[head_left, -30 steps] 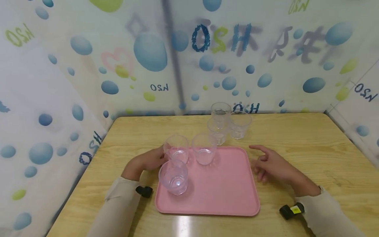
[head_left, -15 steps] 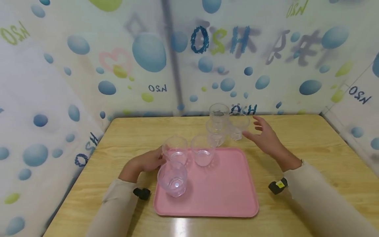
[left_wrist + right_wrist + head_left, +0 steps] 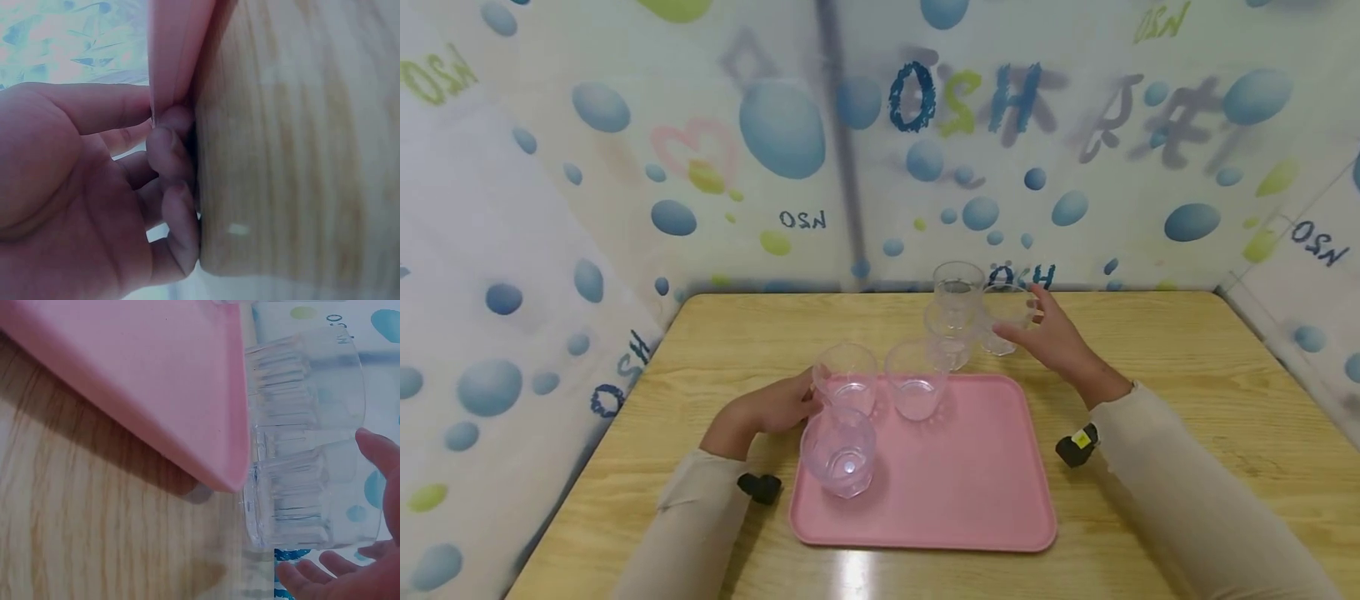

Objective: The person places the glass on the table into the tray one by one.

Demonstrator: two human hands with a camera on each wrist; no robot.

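Observation:
My left hand point(image 3: 778, 404) grips the back left corner of the pink tray point(image 3: 962, 467). In the left wrist view its thumb lies along the rim and its fingers curl beneath the edge. My right hand point(image 3: 1063, 346) is spread about a clear plastic cup point(image 3: 1004, 312) behind the tray. Thumb and fingers point(image 3: 306, 572) stand on opposite sides of that cup point(image 3: 300, 506) in the right wrist view, not closed on it. On the tray's left half stand three more clear cups: one at the back left point(image 3: 848, 375), one beside it point(image 3: 917, 387), one in front point(image 3: 838, 458).
Two further clear cups, one farther back point(image 3: 958, 287) and one nearer point(image 3: 951, 342), stand close beside the right hand's cup. The wooden table point(image 3: 1187, 367) ends at a wall point(image 3: 1075, 125) with printed blue and green drops.
My right hand has moved from beside the tray's right edge, back and left, up to the rear right cup, its fingers spreading. The left hand stays at the tray corner.

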